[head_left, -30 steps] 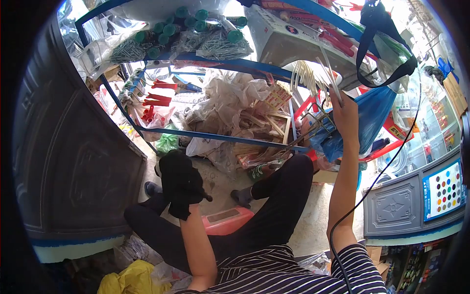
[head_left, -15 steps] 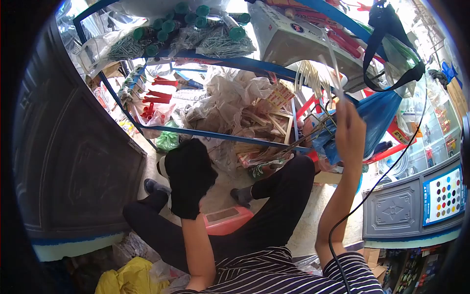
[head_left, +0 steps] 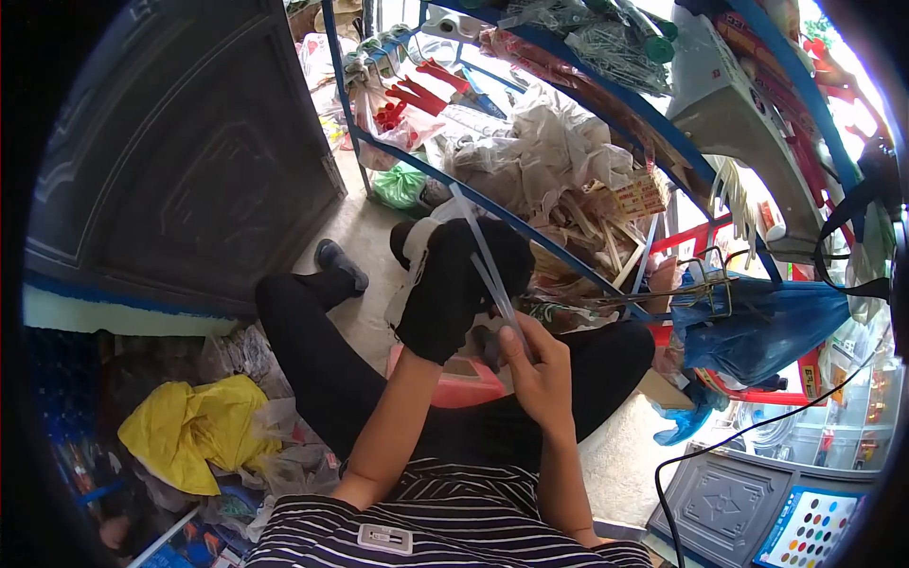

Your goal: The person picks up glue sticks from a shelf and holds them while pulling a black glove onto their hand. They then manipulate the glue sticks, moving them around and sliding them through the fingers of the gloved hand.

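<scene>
Black fabric [head_left: 459, 284] covers my left hand [head_left: 426, 358] from the wrist up, so its fingers are hidden. An off-white band [head_left: 417, 241] and a frayed pale edge run along the fabric's left side. Whether it is worn or held, I cannot make out. My right hand [head_left: 540, 369], just to the right, is closed with the thumb against narrow translucent sticks [head_left: 481, 244]. They point up and left across the front of the black fabric. Below, between my legs, sits a pink-red container [head_left: 466, 383], partly hidden by my forearm and hand.
A blue-framed rack [head_left: 568, 260] with crumpled plastic bags and wooden pieces stands ahead. A blue bag [head_left: 757, 327] hangs at right, near a black cable [head_left: 729, 421]. Dark panelled door [head_left: 208, 161] at left; yellow bag [head_left: 189, 431] lower left.
My right hand has come down from the rack with the translucent sticks, beside my left hand. The view has turned, and the black fabric sits further right in it.
</scene>
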`<state>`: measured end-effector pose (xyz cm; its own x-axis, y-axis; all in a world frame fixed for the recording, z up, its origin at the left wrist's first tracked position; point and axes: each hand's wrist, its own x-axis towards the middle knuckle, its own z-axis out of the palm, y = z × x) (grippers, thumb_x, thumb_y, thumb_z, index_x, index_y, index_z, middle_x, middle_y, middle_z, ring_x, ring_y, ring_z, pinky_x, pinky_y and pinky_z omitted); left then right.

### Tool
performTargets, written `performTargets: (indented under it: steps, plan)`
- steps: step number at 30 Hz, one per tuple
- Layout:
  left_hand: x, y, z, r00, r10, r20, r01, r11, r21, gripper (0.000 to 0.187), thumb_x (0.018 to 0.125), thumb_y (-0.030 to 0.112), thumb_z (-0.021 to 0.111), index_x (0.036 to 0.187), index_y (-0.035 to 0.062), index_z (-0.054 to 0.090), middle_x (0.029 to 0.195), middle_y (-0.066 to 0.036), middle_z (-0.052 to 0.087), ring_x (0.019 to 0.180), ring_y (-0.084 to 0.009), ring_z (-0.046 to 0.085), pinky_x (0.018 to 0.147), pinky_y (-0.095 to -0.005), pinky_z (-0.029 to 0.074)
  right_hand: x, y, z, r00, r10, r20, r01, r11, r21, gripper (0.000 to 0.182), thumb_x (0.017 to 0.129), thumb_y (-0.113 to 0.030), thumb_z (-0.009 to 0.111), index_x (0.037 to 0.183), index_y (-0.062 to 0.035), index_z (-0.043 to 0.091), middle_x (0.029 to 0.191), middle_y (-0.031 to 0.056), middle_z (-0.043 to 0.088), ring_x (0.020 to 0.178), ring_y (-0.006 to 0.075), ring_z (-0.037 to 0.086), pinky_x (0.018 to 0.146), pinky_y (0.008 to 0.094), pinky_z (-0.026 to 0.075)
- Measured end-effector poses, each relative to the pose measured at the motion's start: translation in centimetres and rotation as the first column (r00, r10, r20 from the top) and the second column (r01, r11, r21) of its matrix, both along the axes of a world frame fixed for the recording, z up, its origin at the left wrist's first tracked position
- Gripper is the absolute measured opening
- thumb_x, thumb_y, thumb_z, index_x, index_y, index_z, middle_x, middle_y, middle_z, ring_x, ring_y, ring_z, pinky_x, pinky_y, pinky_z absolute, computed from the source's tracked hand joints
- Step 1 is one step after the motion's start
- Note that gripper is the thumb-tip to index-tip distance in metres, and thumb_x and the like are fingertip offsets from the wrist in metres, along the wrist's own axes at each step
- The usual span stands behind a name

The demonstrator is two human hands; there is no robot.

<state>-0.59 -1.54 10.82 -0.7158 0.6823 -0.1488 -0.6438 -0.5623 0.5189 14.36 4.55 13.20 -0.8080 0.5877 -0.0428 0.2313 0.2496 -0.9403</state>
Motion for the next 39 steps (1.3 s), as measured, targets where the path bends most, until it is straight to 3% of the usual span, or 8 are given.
performTargets:
  steps: [6, 14, 17, 20, 23, 26, 30, 39]
  plan:
    - [0.9, -0.3, 2.1, 0.978, -0.205, -0.041, 0.206, 0.978, 0.019, 0.030, 0.106, 0.033, 0.046, 0.110, 0.0077, 0.061, 0.101, -0.003, 0.066, 0.088, -0.0135, 0.063, 0.080, -0.0284, 0.052, -0.2, 0.5, 1.6, 0.990, -0.115, -0.080, 0.116, 0.993, 0.010, 0.024, 0.098, -0.016, 0.065, 0.114, 0.0011, 0.067, 0.068, 0.0034, 0.060, 0.061, 0.0072, 0.056, 0.058, 0.0234, 0.044]
    - [0.7, 1.1, -2.2, 0.958, 0.076, -0.276, -0.119, 0.983, -0.140, 0.030, 0.108, 0.036, 0.041, 0.110, 0.0103, 0.057, 0.095, -0.004, 0.062, 0.084, -0.0129, 0.060, 0.074, -0.0269, 0.050, -0.8, 0.1, 1.2, 0.987, -0.127, -0.093, 0.129, 0.991, 0.017, 0.024, 0.097, -0.016, 0.066, 0.113, 0.0008, 0.069, 0.074, 0.0026, 0.065, 0.063, 0.0047, 0.056, 0.057, 0.0219, 0.044]
    - [-1.4, -0.2, -2.2, 0.991, 0.098, -0.092, -0.057, 0.926, 0.373, 0.025, 0.107, 0.033, 0.045, 0.108, 0.0114, 0.058, 0.093, -0.006, 0.062, 0.084, -0.0159, 0.061, 0.076, -0.0300, 0.051, -0.1, 0.1, 0.3, 0.995, -0.098, -0.037, 0.098, 0.995, 0.002, 0.022, 0.096, -0.015, 0.067, 0.112, 0.0005, 0.070, 0.077, 0.0030, 0.066, 0.067, 0.0047, 0.058, 0.060, 0.0218, 0.045]
    - [-1.7, 0.4, -2.9, 0.999, 0.008, 0.054, -0.034, 0.862, 0.506, 0.024, 0.106, 0.033, 0.046, 0.106, 0.0117, 0.057, 0.090, -0.004, 0.060, 0.080, -0.0165, 0.059, 0.072, -0.0315, 0.050, 0.2, -0.2, -0.5, 0.990, -0.129, -0.059, 0.132, 0.990, 0.047, 0.021, 0.095, -0.013, 0.067, 0.110, 0.0002, 0.071, 0.079, 0.0035, 0.067, 0.070, 0.0049, 0.057, 0.060, 0.0220, 0.045]
    - [0.4, 0.9, 3.2, 0.921, 0.214, 0.327, -0.227, 0.974, 0.003, 0.025, 0.105, 0.035, 0.048, 0.107, 0.0121, 0.059, 0.086, -0.001, 0.059, 0.078, -0.0175, 0.058, 0.071, -0.0324, 0.049, -0.1, -0.5, -0.1, 0.974, -0.205, -0.092, 0.210, 0.977, 0.045, 0.019, 0.095, -0.011, 0.067, 0.109, 0.0002, 0.071, 0.079, 0.0049, 0.067, 0.068, 0.0065, 0.055, 0.059, 0.0235, 0.044]
    - [0.9, 0.3, 3.4, 0.907, 0.102, 0.409, -0.162, 0.980, 0.115, 0.030, 0.104, 0.038, 0.050, 0.113, 0.0108, 0.061, 0.087, -0.001, 0.060, 0.078, -0.0192, 0.059, 0.073, -0.0340, 0.050, -0.4, -0.2, 0.3, 0.982, -0.164, -0.092, 0.176, 0.975, 0.134, 0.017, 0.094, -0.009, 0.067, 0.107, 0.0005, 0.071, 0.076, 0.0078, 0.064, 0.062, 0.0100, 0.053, 0.057, 0.0259, 0.043]
    - [0.9, 1.2, 0.3, 0.983, -0.096, 0.158, -0.018, 0.803, 0.596, 0.032, 0.103, 0.040, 0.051, 0.110, 0.0107, 0.061, 0.089, -0.001, 0.061, 0.080, -0.0170, 0.059, 0.073, -0.0325, 0.050, -0.8, -0.4, -0.1, 0.985, -0.100, -0.139, 0.133, 0.959, 0.249, 0.016, 0.092, -0.007, 0.067, 0.105, 0.0011, 0.071, 0.071, 0.0102, 0.057, 0.058, 0.0139, 0.051, 0.054, 0.0282, 0.040]
    - [2.0, 0.5, 0.3, 0.993, -0.077, 0.091, 0.043, 0.943, 0.329, 0.031, 0.104, 0.039, 0.049, 0.109, 0.0109, 0.062, 0.093, -0.002, 0.063, 0.085, -0.0160, 0.061, 0.077, -0.0325, 0.052, -0.1, -2.0, -1.3, 0.945, -0.194, -0.264, 0.210, 0.977, 0.034, 0.015, 0.092, -0.007, 0.068, 0.103, 0.0029, 0.071, 0.070, 0.0016, 0.057, 0.060, 0.0068, 0.048, 0.053, 0.0235, 0.035]
